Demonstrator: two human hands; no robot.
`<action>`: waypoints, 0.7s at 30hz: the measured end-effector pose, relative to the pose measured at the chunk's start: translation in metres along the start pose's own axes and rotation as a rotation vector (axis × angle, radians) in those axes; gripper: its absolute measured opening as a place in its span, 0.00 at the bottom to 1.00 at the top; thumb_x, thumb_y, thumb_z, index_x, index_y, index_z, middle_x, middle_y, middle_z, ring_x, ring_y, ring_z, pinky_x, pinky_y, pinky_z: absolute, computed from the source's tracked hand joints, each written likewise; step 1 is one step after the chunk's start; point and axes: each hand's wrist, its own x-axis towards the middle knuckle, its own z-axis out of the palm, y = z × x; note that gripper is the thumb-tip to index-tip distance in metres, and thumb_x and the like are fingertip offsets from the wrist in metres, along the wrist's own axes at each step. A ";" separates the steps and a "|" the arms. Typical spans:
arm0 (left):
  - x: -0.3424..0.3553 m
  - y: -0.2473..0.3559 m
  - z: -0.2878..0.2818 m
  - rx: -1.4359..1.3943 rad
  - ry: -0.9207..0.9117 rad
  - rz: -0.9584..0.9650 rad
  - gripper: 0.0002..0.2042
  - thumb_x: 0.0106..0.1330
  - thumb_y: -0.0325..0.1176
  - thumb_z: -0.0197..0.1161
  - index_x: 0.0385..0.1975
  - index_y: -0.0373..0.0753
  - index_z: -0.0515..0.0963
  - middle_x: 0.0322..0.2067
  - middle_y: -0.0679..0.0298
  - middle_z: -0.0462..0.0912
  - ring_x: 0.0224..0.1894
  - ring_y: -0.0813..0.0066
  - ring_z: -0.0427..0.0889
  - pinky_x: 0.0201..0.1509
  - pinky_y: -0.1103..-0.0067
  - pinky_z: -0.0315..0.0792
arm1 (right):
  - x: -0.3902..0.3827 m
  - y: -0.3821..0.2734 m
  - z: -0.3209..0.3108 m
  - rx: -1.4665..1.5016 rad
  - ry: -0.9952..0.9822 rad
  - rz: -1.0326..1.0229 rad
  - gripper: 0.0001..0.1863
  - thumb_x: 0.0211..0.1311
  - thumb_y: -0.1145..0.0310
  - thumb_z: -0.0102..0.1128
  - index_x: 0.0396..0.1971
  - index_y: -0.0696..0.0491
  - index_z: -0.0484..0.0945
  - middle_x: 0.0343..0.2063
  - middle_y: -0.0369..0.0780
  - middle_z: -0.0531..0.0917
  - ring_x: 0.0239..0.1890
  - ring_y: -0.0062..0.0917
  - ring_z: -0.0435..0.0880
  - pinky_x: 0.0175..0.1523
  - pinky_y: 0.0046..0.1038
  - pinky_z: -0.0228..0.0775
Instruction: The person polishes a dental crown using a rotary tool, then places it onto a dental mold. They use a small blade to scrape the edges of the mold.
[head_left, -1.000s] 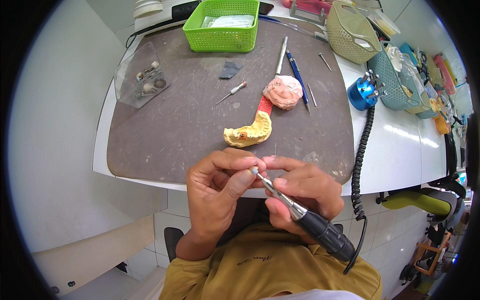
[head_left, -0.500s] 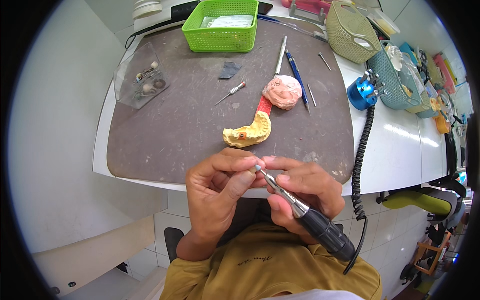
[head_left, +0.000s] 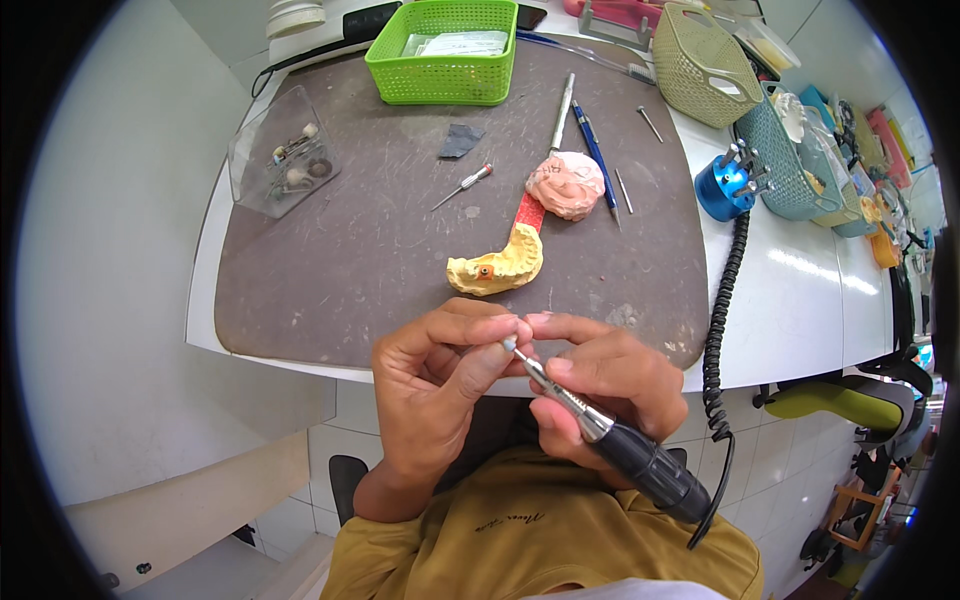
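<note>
My right hand [head_left: 615, 385] is closed round a black and silver rotary handpiece [head_left: 650, 465], whose thin shank points up and left. A pale blue-white tip [head_left: 510, 343] at its end meets the fingertips of my left hand [head_left: 440, 375]. Those fingers are pinched on a small tooth-coloured piece, mostly hidden by thumb and forefinger. Just beyond my hands lies a yellow dental cast [head_left: 515, 262] with an orange-edged part carrying a dark hole. Behind it, a red strip [head_left: 528, 212] runs to a pink dental cast [head_left: 566, 186].
A red-tipped screwdriver [head_left: 463, 186], grey abrasive scrap [head_left: 460, 141], blue pencil [head_left: 596, 160] and metal-handled tool [head_left: 563, 110] lie on the brown mat [head_left: 370, 270]. A clear box [head_left: 285, 160] sits left, a green basket [head_left: 440, 80] behind. Right stand a blue bur holder [head_left: 725, 187] and coiled cord [head_left: 725, 300].
The handpiece tip has shifted slightly down and left against the piece in my left fingers. Both hands otherwise keep nearly the same place, and the things on the mat have not moved.
</note>
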 end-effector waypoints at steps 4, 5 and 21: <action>0.000 0.002 0.003 0.007 0.041 -0.019 0.05 0.68 0.19 0.61 0.41 0.29 0.78 0.42 0.51 0.82 0.44 0.67 0.85 0.49 0.71 0.85 | -0.003 -0.004 0.002 0.019 0.049 0.054 0.17 0.47 0.80 0.76 0.37 0.63 0.80 0.30 0.46 0.86 0.38 0.40 0.89 0.48 0.42 0.84; 0.000 0.003 0.005 -0.001 0.065 -0.035 0.05 0.67 0.19 0.61 0.41 0.29 0.77 0.41 0.50 0.82 0.44 0.67 0.85 0.50 0.71 0.85 | -0.004 -0.004 0.003 0.028 0.084 0.067 0.17 0.46 0.80 0.77 0.37 0.63 0.80 0.30 0.46 0.86 0.38 0.40 0.89 0.48 0.43 0.84; 0.000 0.001 0.000 -0.009 0.013 -0.003 0.04 0.66 0.19 0.63 0.38 0.31 0.76 0.40 0.49 0.82 0.43 0.67 0.85 0.48 0.72 0.85 | -0.001 -0.003 -0.001 -0.032 -0.007 0.017 0.16 0.46 0.78 0.78 0.35 0.61 0.80 0.31 0.46 0.87 0.38 0.41 0.90 0.47 0.42 0.84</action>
